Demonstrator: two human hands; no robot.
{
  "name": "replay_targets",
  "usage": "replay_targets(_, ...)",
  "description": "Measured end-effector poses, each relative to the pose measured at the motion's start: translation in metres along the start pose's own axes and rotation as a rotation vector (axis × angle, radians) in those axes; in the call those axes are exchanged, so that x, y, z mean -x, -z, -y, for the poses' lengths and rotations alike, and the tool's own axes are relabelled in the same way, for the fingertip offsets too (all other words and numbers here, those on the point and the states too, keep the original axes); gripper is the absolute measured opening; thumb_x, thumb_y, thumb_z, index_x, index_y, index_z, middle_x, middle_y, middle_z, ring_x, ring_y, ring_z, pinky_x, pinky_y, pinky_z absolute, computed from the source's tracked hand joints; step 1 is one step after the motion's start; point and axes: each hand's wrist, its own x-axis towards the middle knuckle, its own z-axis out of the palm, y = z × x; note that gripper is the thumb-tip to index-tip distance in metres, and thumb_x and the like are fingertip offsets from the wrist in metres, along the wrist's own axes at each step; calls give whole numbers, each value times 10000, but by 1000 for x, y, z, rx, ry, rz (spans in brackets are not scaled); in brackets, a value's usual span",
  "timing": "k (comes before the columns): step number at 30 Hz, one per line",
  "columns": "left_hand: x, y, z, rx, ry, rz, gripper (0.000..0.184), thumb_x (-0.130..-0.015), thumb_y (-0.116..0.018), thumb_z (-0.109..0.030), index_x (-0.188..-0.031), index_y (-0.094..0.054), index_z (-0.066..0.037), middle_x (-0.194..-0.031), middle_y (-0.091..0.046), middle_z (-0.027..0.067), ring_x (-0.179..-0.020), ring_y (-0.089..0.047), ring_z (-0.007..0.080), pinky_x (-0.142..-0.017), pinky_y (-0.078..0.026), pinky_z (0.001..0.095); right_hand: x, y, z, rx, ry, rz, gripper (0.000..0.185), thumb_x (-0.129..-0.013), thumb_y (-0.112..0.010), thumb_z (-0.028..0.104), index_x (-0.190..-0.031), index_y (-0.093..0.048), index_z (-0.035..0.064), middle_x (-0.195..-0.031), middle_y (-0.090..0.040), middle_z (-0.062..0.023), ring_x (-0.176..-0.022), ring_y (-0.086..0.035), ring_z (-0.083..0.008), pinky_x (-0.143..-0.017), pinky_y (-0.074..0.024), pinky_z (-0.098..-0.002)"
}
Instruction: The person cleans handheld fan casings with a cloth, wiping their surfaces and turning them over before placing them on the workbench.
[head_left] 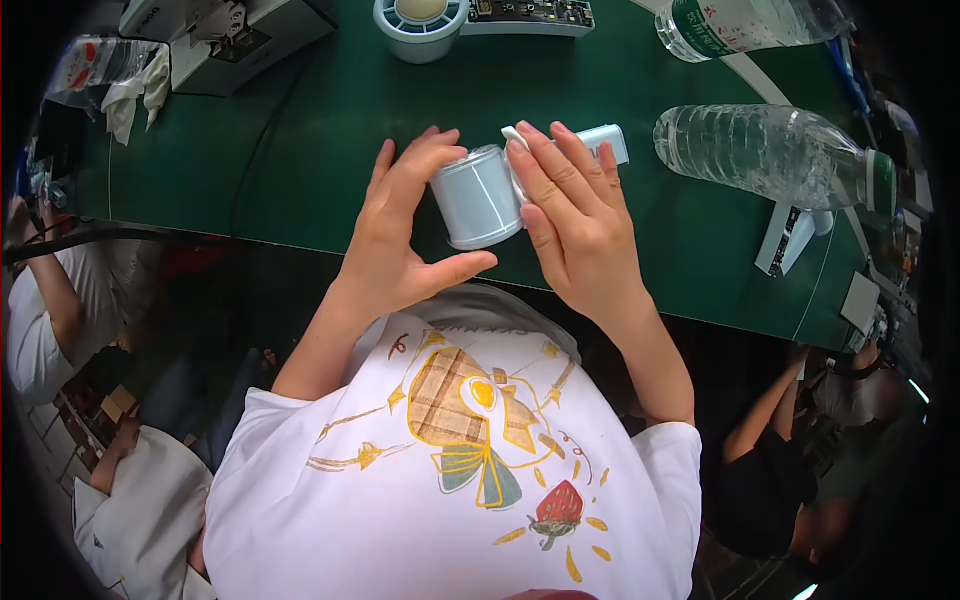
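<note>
Left of the glossy, rounded cylinder, left hand is curving wide open, contact unclear; right of it, right hand is lying flattish over white piece, hold unclear.

The glossy bluish cylinder shows its curved side.

Open tabletop leftward, box beyond; bottles (two) blocking right

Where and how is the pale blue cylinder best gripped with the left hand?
The pale blue cylinder is likely best gripped around its rounded side wall, coming from the left: that side faces the left hand, while the right hand occupies the opposite side.
</note>
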Motion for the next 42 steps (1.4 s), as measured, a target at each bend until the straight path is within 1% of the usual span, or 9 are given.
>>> replay_targets(6,1,-13,-1,-263,63,-119,716,-663,-747,-450,-1187,-468,-50,-1346,-398,190,-1325,-228,426,-1090,-95,541,-4,3,-13,21,-57,14,359,-902,-484,132,-1251,-541,74,-1313,-513,-58,-1290,-367,-264,-1091,-193,-444)
replay_targets(9,3,-11,-3,-191,29,-114,656,-691,-733,-428,-1165,-469,-60,-1345,-394,187,-1299,-294,411,-1087,-143,533,1,5,9,-307,35,109,357,-908,-458,116,-1253,-539,69,-1314,-512,-65,-1300,-352,-284,-1086,-205,-447)
replay_targets(11,10,-13,-6,63,-45,-44,575,-695,-746,-236,-1181,-471,-100,-1343,-421,157,-1285,-343,373,-1070,-248,473,2,14,-5,-54,-35,80,354,-908,-448,110,-1245,-542,58,-1300,-522,-83,-1297,-356,-301,-1084,-216,-449)
replay_targets(16,19,-38,9,-188,-547,-102,604,-676,-724,-93,-1215,-454,-130,-1311,-453,109,-1215,-454,266,-1011,-391,406,28,18,12,-265,-13,140,336,-907,-421,95,-1206,-564,38,-1261,-550,-104,-1273,-387,-320,-1092,-183,-449)
replay_targets(21,15,-24,-3,-220,-293,82,666,-574,-712,-15,-1192,-507,-157,-1252,-516,45,-1211,-464,250,-1067,-316,428,27,25,-12,42,-170,84,312,-896,-432,88,-1157,-599,51,-1250,-560,-73,-1269,-392,-299,-1099,-149,-455)
replay_targets(24,18,-26,0,-160,-348,168,647,-542,-723,-17,-1145,-542,-167,-1211,-550,38,-1203,-473,250,-1083,-284,440,41,18,15,-114,-130,183,309,-894,-442,94,-1155,-604,68,-1259,-555,-56,-1276,-377,-301,-1093,-115,-486)
replay_targets(28,19,-30,1,-364,-390,137,543,-528,-752,-52,-1027,-598,-204,-1207,-556,50,-1163,-510,244,-1061,-315,447,59,8,-28,32,-186,-59,316,-883,-473,125,-1168,-610,118,-1288,-534,-36,-1294,-346,-285,-1098,-24,-484)
replay_targets(36,13,-37,4,-324,-573,60,474,-609,-734,-151,-1038,-604,-305,-1210,-552,39,-1085,-539,213,-1009,-376,422,78,-8,-2,-94,-107,-59,324,-881,-493,163,-1182,-609,134,-1341,-487,-33,-1305,-320,-283,-1091,-21,-475)
replay_targets(42,10,-40,5,-328,-583,66,451,-575,-773,-196,-992,-600,-206,-1161,-576,57,-1060,-548,232,-989,-390,421,69,5,-22,20,-301,-140,310,-880,-504,184,-1162,-627,144,-1346,-482,-46,-1307,-320,-277,-1092,-18,-482)
